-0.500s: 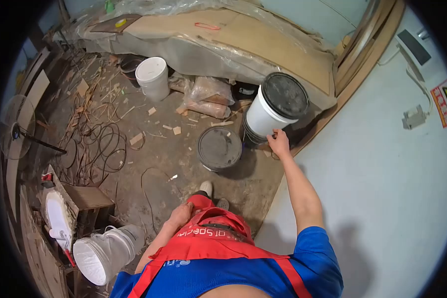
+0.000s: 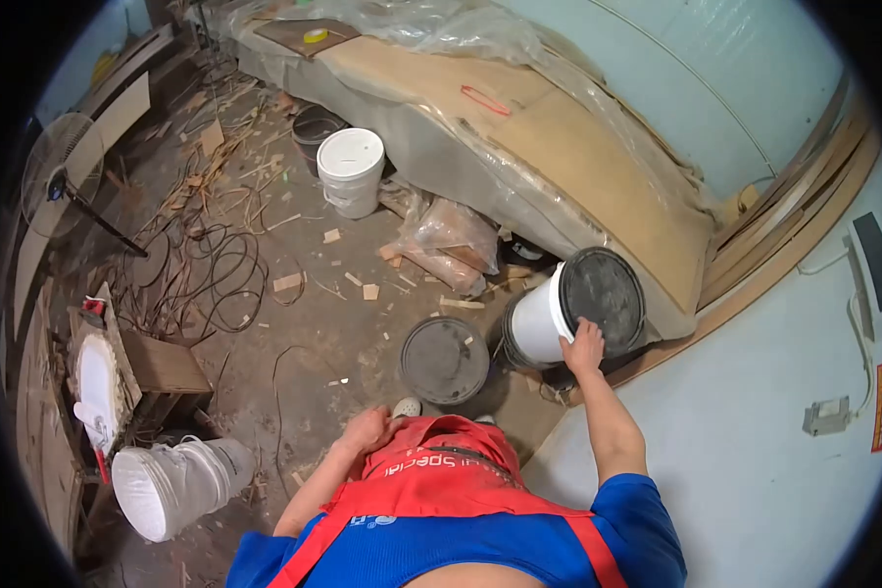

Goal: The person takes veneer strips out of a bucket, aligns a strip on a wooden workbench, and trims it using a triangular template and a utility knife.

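My right hand (image 2: 584,349) rests on the near edge of the black lid (image 2: 603,294) of a white bucket (image 2: 537,328), its fingers apart on the rim. That bucket leans to the right and sits in a dark bucket. My left hand (image 2: 368,429) is at the red apron (image 2: 441,461) by my leg, and its fingers are partly hidden. A dark lidded bucket (image 2: 446,361) stands on the floor in front of my feet, left of the white one.
A plastic-draped bench (image 2: 549,137) runs along the back. White bucket (image 2: 351,171) and wrapped bundles (image 2: 451,235) stand beside it. Cables (image 2: 206,274) and scraps litter the left floor, near a fan (image 2: 62,176). White buckets (image 2: 181,480) lie lower left; a pale wall (image 2: 735,441) is right.
My right hand has moved from the white bucket's side up onto its lid edge. The camera view has shifted and turned. My left hand stays by the apron.
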The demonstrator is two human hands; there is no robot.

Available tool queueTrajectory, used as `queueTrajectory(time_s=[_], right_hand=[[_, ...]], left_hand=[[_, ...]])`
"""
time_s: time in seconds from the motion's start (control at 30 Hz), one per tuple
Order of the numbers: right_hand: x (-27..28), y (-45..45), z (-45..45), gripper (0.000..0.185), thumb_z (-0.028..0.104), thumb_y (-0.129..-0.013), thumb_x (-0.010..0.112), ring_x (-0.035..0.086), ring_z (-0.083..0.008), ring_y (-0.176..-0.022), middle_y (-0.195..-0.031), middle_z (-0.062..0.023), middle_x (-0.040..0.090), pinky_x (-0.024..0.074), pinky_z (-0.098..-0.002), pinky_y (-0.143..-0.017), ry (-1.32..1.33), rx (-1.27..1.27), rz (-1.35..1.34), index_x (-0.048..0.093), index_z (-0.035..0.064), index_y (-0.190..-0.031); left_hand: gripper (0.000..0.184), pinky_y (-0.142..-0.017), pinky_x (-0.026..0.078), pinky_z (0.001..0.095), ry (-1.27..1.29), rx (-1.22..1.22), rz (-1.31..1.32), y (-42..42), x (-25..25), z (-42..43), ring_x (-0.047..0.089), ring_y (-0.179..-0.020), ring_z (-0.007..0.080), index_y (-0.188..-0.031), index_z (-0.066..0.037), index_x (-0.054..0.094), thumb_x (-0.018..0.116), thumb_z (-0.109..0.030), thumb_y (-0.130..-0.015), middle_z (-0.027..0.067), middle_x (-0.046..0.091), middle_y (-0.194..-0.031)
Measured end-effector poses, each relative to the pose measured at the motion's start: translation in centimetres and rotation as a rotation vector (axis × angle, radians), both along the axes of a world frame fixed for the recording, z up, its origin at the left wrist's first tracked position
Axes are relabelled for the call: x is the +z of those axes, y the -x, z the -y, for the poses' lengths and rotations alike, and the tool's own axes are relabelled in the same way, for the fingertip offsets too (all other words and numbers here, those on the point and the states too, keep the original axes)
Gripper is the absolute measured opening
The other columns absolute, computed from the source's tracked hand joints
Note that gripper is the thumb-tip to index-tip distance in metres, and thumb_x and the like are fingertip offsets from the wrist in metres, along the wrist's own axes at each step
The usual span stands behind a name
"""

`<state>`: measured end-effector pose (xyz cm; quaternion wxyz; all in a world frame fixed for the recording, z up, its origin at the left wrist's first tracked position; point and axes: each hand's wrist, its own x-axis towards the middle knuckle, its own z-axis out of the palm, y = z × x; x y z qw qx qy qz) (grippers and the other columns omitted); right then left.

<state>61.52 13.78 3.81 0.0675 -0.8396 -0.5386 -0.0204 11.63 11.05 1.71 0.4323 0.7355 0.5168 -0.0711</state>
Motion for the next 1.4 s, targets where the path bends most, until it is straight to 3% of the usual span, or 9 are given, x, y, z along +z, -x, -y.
queueTrajectory(time_s=[0.3, 0.47, 0.7, 0.8, 0.9, 1.03, 1.17, 1.27, 1.4], right_hand=[[-0.7, -6.3, -3.4, 0.048, 0.028, -0.078, 0.083, 0.058, -0.0366, -0.111, -0.113, -0.0163, 0.058, 0.0511, -0.0472, -0.091, 0.115, 0.183, -0.073, 0.055, 0.0058, -0.11], [-0.2, -8.2, -3.9, 0.047, 0.032, -0.078, 0.082, 0.064, -0.0374, -0.101, -0.106, -0.0162, 0.062, 0.0539, -0.0487, -0.082, 0.151, 0.286, -0.228, 0.056, 0.0056, -0.107], [9.5, -12.4, -3.3, 0.046, 0.035, -0.074, 0.082, 0.068, -0.0348, -0.088, -0.095, -0.0141, 0.065, 0.0553, -0.0463, -0.077, -0.01, 0.301, -0.449, 0.06, 0.006, -0.101], [11.6, -14.2, -0.8, 0.044, 0.03, -0.074, 0.085, 0.069, -0.0279, -0.077, -0.086, -0.0106, 0.067, 0.0569, -0.04, -0.071, -0.001, 0.242, -0.521, 0.063, 0.0045, -0.103], [12.8, -15.4, 0.4, 0.038, 0.024, -0.074, 0.085, 0.069, -0.025, -0.074, -0.085, -0.0101, 0.067, 0.057, -0.0359, -0.067, -0.157, 0.388, -0.266, 0.065, 0.0032, -0.099], [11.8, -14.5, 0.5, 0.034, 0.021, -0.074, 0.085, 0.069, -0.0232, -0.072, -0.084, -0.0099, 0.066, 0.057, -0.0343, -0.065, -0.214, 0.45, -0.194, 0.066, 0.0018, -0.096], [10.6, -12.7, -0.6, 0.037, 0.025, -0.073, 0.085, 0.069, -0.0316, -0.078, -0.089, -0.011, 0.067, 0.057, -0.0426, -0.066, -0.25, 0.437, -0.218, 0.066, 0.003, -0.096], [10.4, -12.4, -1.3, 0.035, 0.019, -0.073, 0.085, 0.069, -0.026, -0.073, -0.086, -0.0103, 0.067, 0.0571, -0.0375, -0.065, -0.231, 0.459, -0.24, 0.066, 0.0016, -0.097], [12.5, -15.0, -2.6, 0.032, 0.014, -0.074, 0.085, 0.069, -0.02, -0.069, -0.086, -0.0094, 0.068, 0.0565, -0.0327, -0.063, -0.267, 0.391, -0.339, 0.065, 0.001, -0.096]], left_hand=[[0.047, -0.087, 0.053, 0.0489, -0.026, 0.282, -0.184, -4.4, -4.1, 4.7, 0.067, -0.104, 0.0423, -0.113, 0.0, 0.067, 0.064, -0.041, -0.092, 0.026, 0.07, -0.102], [0.032, -0.084, 0.054, 0.0528, 0.056, 0.226, -0.231, -13.1, -4.2, 5.6, 0.066, -0.102, 0.0435, -0.113, -0.006, 0.063, 0.053, -0.031, -0.097, 0.0227, 0.068, -0.112], [0.026, -0.082, 0.053, 0.0529, 0.016, 0.264, -0.155, -15.5, -3.7, 8.1, 0.066, -0.1, 0.0447, -0.111, -0.006, 0.063, 0.049, -0.022, -0.096, 0.0243, 0.068, -0.108], [0.027, -0.082, 0.052, 0.0538, 0.041, 0.324, -0.108, -15.1, -2.8, 7.8, 0.065, -0.098, 0.0461, -0.113, -0.005, 0.063, 0.052, -0.024, -0.096, 0.0245, 0.069, -0.101], [0.03, -0.081, 0.052, 0.0536, 0.023, 0.298, -0.136, -16.5, 0.2, 4.6, 0.065, -0.097, 0.0465, -0.114, -0.003, 0.062, 0.056, -0.028, -0.097, 0.0256, 0.069, -0.097], [0.041, -0.08, 0.054, 0.0418, -0.085, 0.372, 0.189, -21.7, 0.2, -2.4, 0.069, -0.09, 0.038, -0.113, 0.002, 0.063, 0.065, -0.035, -0.097, 0.0228, 0.07, -0.095], [0.077, -0.082, 0.055, 0.0447, 0.047, 0.402, 0.454, -34.8, 2.9, -9.0, 0.07, -0.091, 0.04, -0.132, 0.014, 0.047, 0.067, -0.05, -0.093, 0.0272, 0.071, -0.091], [0.078, -0.086, 0.055, 0.0482, 0.139, 0.398, 0.394, -43.7, -1.1, -10.0, 0.068, -0.095, 0.047, -0.13, 0.016, 0.043, 0.065, -0.049, -0.093, 0.032, 0.068, -0.098], [0.068, -0.092, 0.053, 0.0533, 0.011, 0.39, 0.225, -48.2, -4.1, -11.5, 0.061, -0.101, 0.058, -0.126, 0.017, 0.037, 0.06, -0.039, -0.095, 0.0418, 0.057, -0.115]])
